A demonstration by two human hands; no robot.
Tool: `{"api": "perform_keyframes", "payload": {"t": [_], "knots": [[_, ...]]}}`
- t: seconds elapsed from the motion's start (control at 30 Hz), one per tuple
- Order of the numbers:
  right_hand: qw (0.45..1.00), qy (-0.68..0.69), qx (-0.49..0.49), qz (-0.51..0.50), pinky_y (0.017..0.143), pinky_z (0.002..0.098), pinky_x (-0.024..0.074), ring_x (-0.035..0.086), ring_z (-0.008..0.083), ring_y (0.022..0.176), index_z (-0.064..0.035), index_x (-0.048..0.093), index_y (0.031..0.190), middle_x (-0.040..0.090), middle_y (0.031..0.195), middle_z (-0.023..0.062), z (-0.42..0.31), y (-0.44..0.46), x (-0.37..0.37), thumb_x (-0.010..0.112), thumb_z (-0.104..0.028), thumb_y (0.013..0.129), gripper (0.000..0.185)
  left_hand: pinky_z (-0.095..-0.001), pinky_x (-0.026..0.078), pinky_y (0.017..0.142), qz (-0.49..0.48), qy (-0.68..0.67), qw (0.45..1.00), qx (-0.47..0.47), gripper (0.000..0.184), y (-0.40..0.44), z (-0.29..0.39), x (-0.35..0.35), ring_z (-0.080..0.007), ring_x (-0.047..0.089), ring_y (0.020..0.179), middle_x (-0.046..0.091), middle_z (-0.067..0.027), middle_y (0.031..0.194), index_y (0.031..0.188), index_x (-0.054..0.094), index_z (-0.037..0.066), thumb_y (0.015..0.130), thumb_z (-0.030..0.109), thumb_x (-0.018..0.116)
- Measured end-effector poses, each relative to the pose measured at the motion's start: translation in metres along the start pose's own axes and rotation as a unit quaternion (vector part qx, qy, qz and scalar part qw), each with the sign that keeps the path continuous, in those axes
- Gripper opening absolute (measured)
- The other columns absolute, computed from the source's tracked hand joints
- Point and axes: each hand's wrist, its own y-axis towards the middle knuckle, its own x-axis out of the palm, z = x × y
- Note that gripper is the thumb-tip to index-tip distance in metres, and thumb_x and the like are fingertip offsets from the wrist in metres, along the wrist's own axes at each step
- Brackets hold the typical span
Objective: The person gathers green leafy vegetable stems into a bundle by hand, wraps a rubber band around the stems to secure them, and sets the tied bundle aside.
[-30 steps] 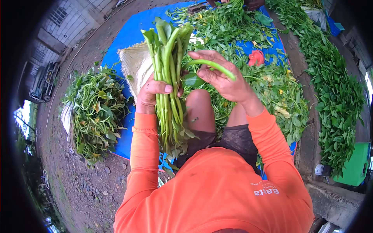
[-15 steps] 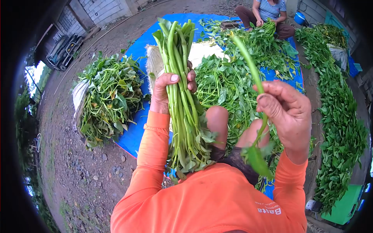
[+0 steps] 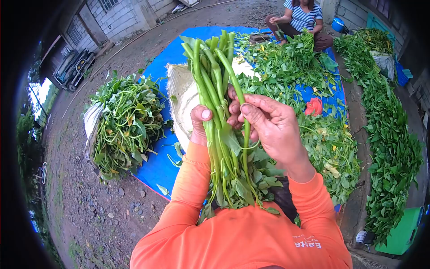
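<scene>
Upright in front of my chest stands a bundle of thick green leafy stems that look like water spinach [image 3: 210,83], cut ends up and leaves hanging down. My left hand [image 3: 201,124] is wrapped around its middle, thumb in front and fingertips coming round the right side. Between thumb and fingers, my right hand [image 3: 277,134] pinches a single water spinach stem [image 3: 232,74] against the bundle's right edge. The two hands are very close together, and their fingertips partly overlap. My left palm is hidden behind the stems.
A blue tarp [image 3: 154,159] carries loose greens [image 3: 329,157], a pale sack [image 3: 181,101] and a red item [image 3: 314,106]. A heap of greens [image 3: 127,119] lies left, a long row [image 3: 392,148] right. Another person [image 3: 304,20] sits at the back holding greens.
My right hand has moved left, bringing its single stem from out at the right to the bundle. The bundle has shifted slightly right. My knees no longer show over the greens.
</scene>
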Motion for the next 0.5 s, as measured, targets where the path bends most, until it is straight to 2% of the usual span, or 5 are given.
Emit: {"api": "perform_keyframes", "payload": {"t": [0.1, 0.13, 0.23, 0.3, 0.5], "knots": [[0.995, -0.087, -0.017, 0.036, 0.076, 0.0266, 0.0579, 0.071, 0.0109, 0.083, 0.0070, 0.072, 0.128, 0.077, 0.105, 0.0090, 0.004, 0.005, 0.000, 0.064, -0.006, 0.108, 0.025, -0.0396, 0.063, 0.070, 0.043, 0.028, 0.997, 0.059, 0.088, 0.006, -0.009, 0.016, -0.0282, 0.070, 0.087, 0.070, -0.0169, 0.104, 0.140, 0.057, -0.005, 0.062, 0.027, 0.080], [0.977, -0.166, -0.119, 0.058, 0.070, 0.0268, 0.0562, 0.070, 0.0099, 0.077, 0.0075, 0.075, 0.117, 0.076, 0.096, 0.0082, 0.020, 0.010, -0.007, 0.067, -0.007, 0.106, 0.020, -0.0403, 0.064, 0.071, 0.055, 0.052, 0.996, 0.048, 0.087, 0.006, -0.010, 0.014, -0.0287, 0.071, 0.089, 0.070, -0.0173, 0.105, 0.140, 0.057, -0.005, 0.062, 0.027, 0.081], [0.983, -0.156, -0.033, 0.087, 0.063, 0.0272, 0.0528, 0.066, 0.0083, 0.070, 0.0055, 0.076, 0.109, 0.075, 0.084, 0.0053, 0.000, 0.008, -0.007, 0.070, -0.008, 0.103, 0.016, -0.0443, 0.066, 0.085, 0.044, 0.065, 0.997, -0.022, 0.084, 0.002, -0.008, 0.006, -0.0312, 0.073, 0.098, 0.070, -0.0180, 0.113, 0.140, 0.057, -0.004, 0.066, 0.026, 0.081], [0.980, -0.175, -0.046, 0.083, 0.059, 0.0276, 0.0499, 0.060, 0.0070, 0.064, 0.0039, 0.077, 0.098, 0.072, 0.075, 0.0035, 0.007, 0.014, -0.018, 0.073, -0.008, 0.100, 0.013, -0.0469, 0.065, 0.092, 0.082, 0.123, 0.989, 0.028, 0.082, 0.004, -0.012, 0.002, -0.0327, 0.073, 0.099, 0.071, -0.0191, 0.117, 0.140, 0.057, -0.004, 0.068, 0.025, 0.081], [0.957, -0.285, -0.033, 0.035, 0.058, 0.0286, 0.0524, 0.066, 0.0114, 0.060, 0.0043, 0.077, 0.087, 0.073, 0.074, 0.0077, -0.003, 0.030, -0.036, 0.076, -0.015, 0.095, 0.020, -0.0504, 0.064, 0.095, 0.089, 0.175, 0.980, 0.000, 0.079, 0.011, -0.018, 0.002, -0.0348, 0.074, 0.100, 0.070, -0.0226, 0.121, 0.140, 0.057, -0.005, 0.072, 0.026, 0.081]]}}
